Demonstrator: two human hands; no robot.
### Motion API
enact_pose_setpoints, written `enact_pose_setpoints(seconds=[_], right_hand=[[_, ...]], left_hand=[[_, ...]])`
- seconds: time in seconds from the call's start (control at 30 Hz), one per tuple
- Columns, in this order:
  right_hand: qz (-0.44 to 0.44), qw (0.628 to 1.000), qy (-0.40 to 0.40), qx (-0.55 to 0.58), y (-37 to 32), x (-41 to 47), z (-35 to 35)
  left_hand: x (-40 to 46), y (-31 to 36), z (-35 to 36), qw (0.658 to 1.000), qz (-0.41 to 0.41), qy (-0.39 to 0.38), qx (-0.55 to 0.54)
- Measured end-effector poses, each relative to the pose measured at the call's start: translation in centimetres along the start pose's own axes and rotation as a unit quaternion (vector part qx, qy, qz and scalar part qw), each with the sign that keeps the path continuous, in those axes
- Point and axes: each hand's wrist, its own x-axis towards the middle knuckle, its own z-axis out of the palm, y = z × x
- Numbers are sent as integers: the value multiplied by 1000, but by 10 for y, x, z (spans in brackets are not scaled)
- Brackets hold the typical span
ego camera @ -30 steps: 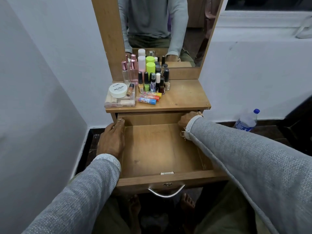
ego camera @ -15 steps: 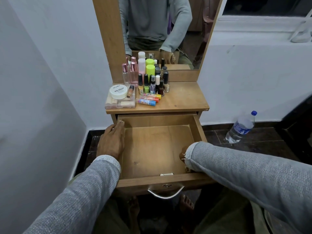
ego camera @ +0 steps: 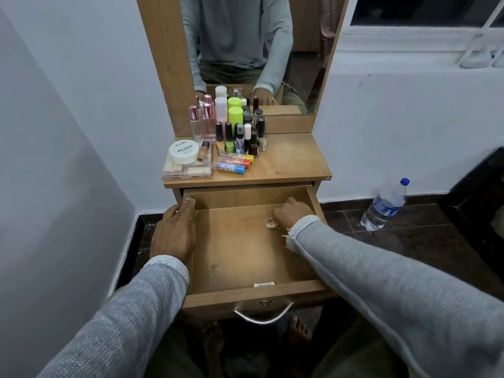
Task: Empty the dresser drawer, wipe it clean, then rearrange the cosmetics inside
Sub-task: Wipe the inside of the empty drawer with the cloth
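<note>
Clearly the drawer is emptied and the wiping step is in hand: it stands pulled out toward the near side, its wooden floor bare, and all the cosmetics are grouped on the left of the dresser top, above and beyond it. The right hand is inside the drawer at its far right, palm down on the floor, with something small and pale showing at its left edge; it may be a wad of tissue or cloth, but I cannot tell what it is or whether the fingers are curled round it. The left hand rests relaxed on the drawer's left wall, fingertips at the far corner, holding nothing.

To wipe well, I judge the left hand should brace that wall so the drawer does not slide or rack on its runners. The right should work in overlapping passes from the far wall toward the near front, pressing into the corners where dust gathers, and should reach the side walls too.
</note>
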Motion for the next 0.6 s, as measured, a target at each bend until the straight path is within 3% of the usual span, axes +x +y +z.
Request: enact_pose_setpoints(seconds=[0.13, 0.3, 0.6], right_hand=[[-4, 999, 32, 20, -13, 2, 19], [72, 991, 43, 104, 12, 24, 21], [80, 993, 36, 74, 15, 22, 13]], left_hand=[[-4, 4, -2, 1000, -5, 4, -5], [0, -4, 0, 998, 37, 11, 43], [1, -6, 0, 996, 62, 20, 60]])
